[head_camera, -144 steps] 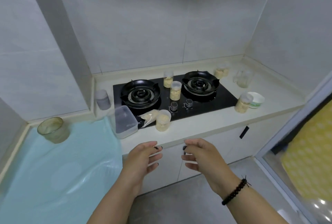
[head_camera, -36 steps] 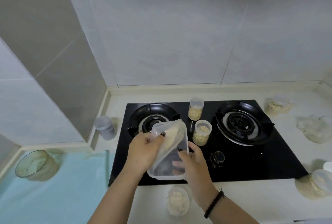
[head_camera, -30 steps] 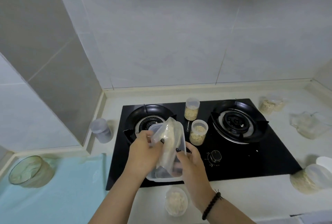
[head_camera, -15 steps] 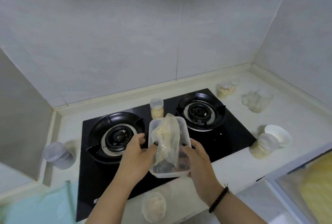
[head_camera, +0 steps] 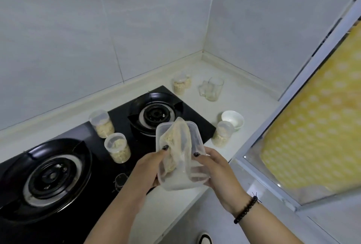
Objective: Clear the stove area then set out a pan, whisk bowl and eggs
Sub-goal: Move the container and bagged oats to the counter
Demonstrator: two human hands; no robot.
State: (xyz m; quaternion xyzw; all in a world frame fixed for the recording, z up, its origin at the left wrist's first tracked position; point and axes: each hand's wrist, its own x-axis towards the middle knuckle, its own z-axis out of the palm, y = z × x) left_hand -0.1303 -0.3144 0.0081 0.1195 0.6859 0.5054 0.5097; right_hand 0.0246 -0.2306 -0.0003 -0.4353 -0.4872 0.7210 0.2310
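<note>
Hands meet above the front edge of the pale desk [head_camera: 252,107], both gripping one clear rectangular plastic container [head_camera: 192,136] that is tilted with its open mouth toward the camera. The left hand [head_camera: 145,169] curls round the container's left side, its dark-nailed thumb pressing on a thin plastic bag [head_camera: 178,142] of pale crumbly food that stands partly inside the container. The right hand [head_camera: 218,171] grasps the right side and the bottom, thumb over the rim, with a dark bead bracelet [head_camera: 246,209] on the wrist. Below and behind them the black glass stove [head_camera: 121,114] is set into the desk, with a left burner [head_camera: 50,175] and a right burner [head_camera: 156,114]. Two lidded clear jars holding pale grain stand on the glass between the burners, a rear jar [head_camera: 101,123] and a front jar [head_camera: 117,147], close together. A third jar [head_camera: 222,134] stands on the desk just off the stove's right edge, touching or nearly touching a small white bowl [head_camera: 233,119] behind it. Farther back on the desk sit another jar of grain [head_camera: 181,85] and, just beside it, an empty glass mug [head_camera: 212,88]. At the right, a yellow dotted sheet [head_camera: 316,126] shows behind a glass panel.
</note>
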